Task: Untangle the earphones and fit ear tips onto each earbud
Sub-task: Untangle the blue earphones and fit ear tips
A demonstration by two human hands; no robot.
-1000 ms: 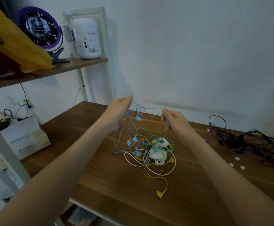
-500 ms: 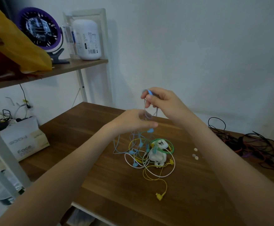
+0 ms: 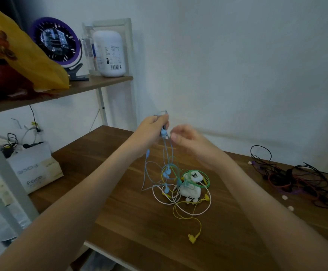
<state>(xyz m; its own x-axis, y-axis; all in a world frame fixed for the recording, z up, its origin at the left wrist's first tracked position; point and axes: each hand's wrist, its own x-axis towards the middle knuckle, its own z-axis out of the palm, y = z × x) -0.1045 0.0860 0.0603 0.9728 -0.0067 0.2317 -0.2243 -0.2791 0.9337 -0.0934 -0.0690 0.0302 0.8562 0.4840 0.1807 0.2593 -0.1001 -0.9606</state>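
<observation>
L hand (image 3: 153, 130) up now, gripping blue earphones (image 3: 167, 173) dangling below, R hand (image 3: 186, 138) beside, grip unclear

Up goes the left hand (image 3: 151, 130) above the surface (image 3: 120, 216), fingers pinching the blue earphones (image 3: 164, 153). Their cable hangs straight down into the tangle (image 3: 171, 196) of white, yellow and green cords. Just beside it is the right hand (image 3: 188, 141), fingers curled next to the blue cable, though it's too blurred to call contact. Two white cases (image 3: 191, 191) sit in the pile and a yellow plug (image 3: 192, 238) trails nearest. Off right lie dark cables (image 3: 300, 178) and loose ear tips (image 3: 285, 197).
</observation>
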